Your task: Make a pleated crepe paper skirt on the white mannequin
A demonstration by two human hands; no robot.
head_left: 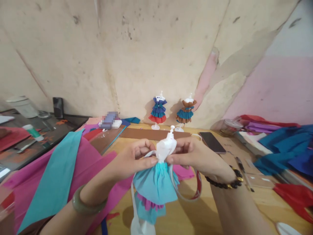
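A small white mannequin stands upright between my hands, dressed in a tiered turquoise skirt with a pink ruffle below. My left hand pinches the left side of the waist, thumb at the skirt's gathered top. On the opposite side, my right hand pinches the waist with thumb and fingers. A thin white tape passes by my left hand and hangs down. Another length with a red-printed side loops below my right hand.
Two mannequins in ruffled dresses stand by the wall. A dark phone and a pen lie right. Turquoise cloth and pink paper cover the left; blue and red sheets lie right.
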